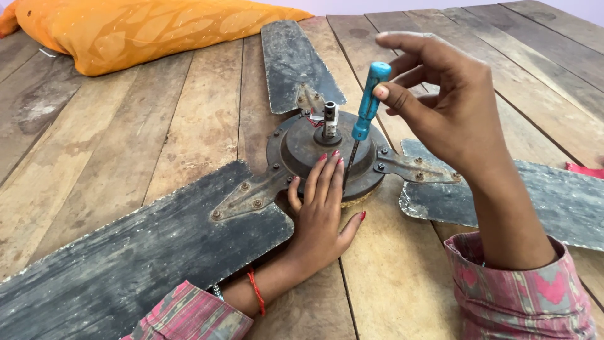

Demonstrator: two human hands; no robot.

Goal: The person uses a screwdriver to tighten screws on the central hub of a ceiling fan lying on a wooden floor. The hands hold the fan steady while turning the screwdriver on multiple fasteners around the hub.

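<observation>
Old grey metal ceiling fan [314, 151] lies flat on the bare wooden plank table [157, 145], motor hub near centre. Hub round, rust-brown, grimy, ringed with bolts; a short stub shaft with red wires stands on top. Three dusty, scuffed dark blades run out at 12, 4 and 8 o'clock on bolted brackets.

Left hand [324, 211] rests flat on the hub's 6 o'clock edge, fingers together, thumb spread.

Right hand [450, 110] pinches a blue-handled screwdriver [367, 107] between thumb and fingers, upright, tip on the hub beside the left fingertips.

Orange patterned cushion [138, 31] at 11 o'clock, well apart.
</observation>
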